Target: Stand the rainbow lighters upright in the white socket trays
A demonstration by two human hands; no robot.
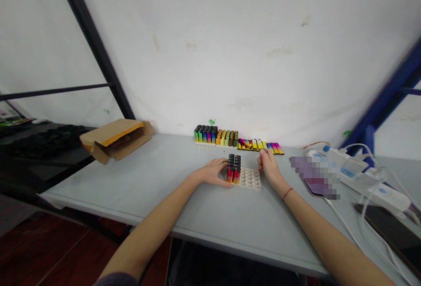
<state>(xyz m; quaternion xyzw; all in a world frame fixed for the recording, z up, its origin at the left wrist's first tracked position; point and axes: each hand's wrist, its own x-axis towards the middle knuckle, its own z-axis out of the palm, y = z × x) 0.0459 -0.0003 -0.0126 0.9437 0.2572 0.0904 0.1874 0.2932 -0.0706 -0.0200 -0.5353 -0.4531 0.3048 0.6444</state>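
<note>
A white tray [251,180] with round holes lies on the table before me. Red and dark lighters with black tops [233,174] stand upright in rows at its left end, while its right part shows bare holes. My left hand [215,173] wraps round the tray's left end, thumb along the front and fingers behind, touching the lighters. Beyond the tray's right side, my right hand [269,165] has its fingers pinched together near the lying lighters [255,144]. Whatever is between those fingertips is too small to make out.
Against the wall stand upright multicoloured lighters [205,134] and yellow to brown ones [226,137]. An open cardboard box [116,139] lies at the left. To the right are a phone [314,178], a power strip [371,185] with white cables, and a dark phone [391,229].
</note>
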